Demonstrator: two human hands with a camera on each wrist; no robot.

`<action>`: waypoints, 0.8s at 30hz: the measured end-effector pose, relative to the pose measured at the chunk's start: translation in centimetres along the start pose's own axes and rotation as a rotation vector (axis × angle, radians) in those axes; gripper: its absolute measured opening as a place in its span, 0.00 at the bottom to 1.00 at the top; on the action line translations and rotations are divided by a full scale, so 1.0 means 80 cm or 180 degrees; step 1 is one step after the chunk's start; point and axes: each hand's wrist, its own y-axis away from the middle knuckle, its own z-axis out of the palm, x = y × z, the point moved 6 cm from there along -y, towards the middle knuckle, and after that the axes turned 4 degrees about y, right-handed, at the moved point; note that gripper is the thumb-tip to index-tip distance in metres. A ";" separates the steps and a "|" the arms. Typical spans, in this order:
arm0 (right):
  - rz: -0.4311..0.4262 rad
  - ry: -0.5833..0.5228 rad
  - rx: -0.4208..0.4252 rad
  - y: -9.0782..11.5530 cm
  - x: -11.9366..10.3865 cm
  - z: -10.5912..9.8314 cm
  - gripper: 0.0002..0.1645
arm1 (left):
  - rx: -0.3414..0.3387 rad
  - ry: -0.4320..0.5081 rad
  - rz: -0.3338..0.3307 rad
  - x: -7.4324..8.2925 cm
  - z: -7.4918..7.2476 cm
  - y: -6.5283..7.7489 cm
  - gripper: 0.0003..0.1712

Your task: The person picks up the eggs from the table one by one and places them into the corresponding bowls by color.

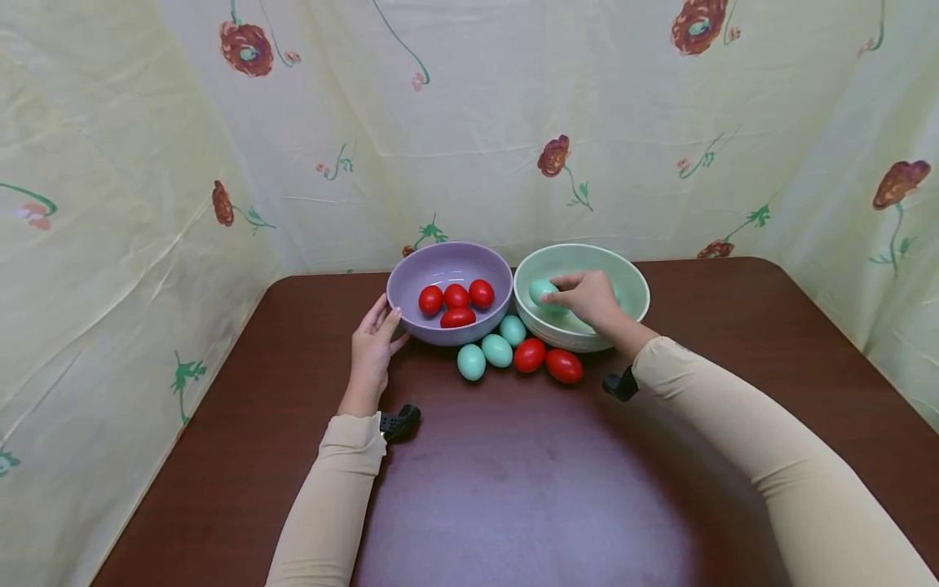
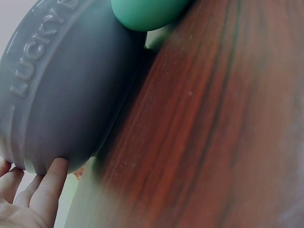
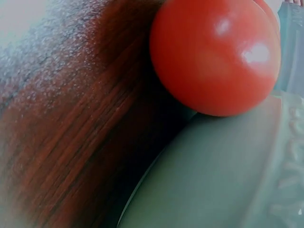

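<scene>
My right hand (image 1: 592, 300) pinches a mint-green egg (image 1: 543, 293) between thumb and fingers, inside the rim of the pale green bowl (image 1: 637, 314). Part of another green egg (image 1: 617, 294) shows in that bowl behind the hand. At the left, my left hand (image 1: 371, 346) rests against the outer side of the purple bowl (image 1: 411, 277); its fingertips (image 2: 59, 166) touch the wall in the left wrist view. Several red eggs (image 1: 456, 296) lie in the purple bowl. The right wrist view shows a red egg (image 3: 216, 57) beside the green bowl, but not the right hand's fingers.
On the brown table (image 1: 528, 473), in front of the bowls, lie three green eggs (image 1: 497, 350) and two red eggs (image 1: 564, 366). The two bowls stand side by side near the back edge. A flowered cloth (image 1: 469, 122) hangs behind and beside the table.
</scene>
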 end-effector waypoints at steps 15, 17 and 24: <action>0.0041 0.0226 -0.0125 -0.001 0.005 0.002 0.28 | -0.0026 0.0068 0.0047 0.001 0.004 0.000 0.34; 0.0049 0.0240 -0.0171 0.000 0.006 0.004 0.29 | -0.0014 0.0057 0.0034 0.000 0.003 0.000 0.34; 0.0044 0.0325 -0.0348 -0.002 0.006 0.013 0.30 | -0.0006 0.0046 0.0027 -0.003 0.000 0.001 0.34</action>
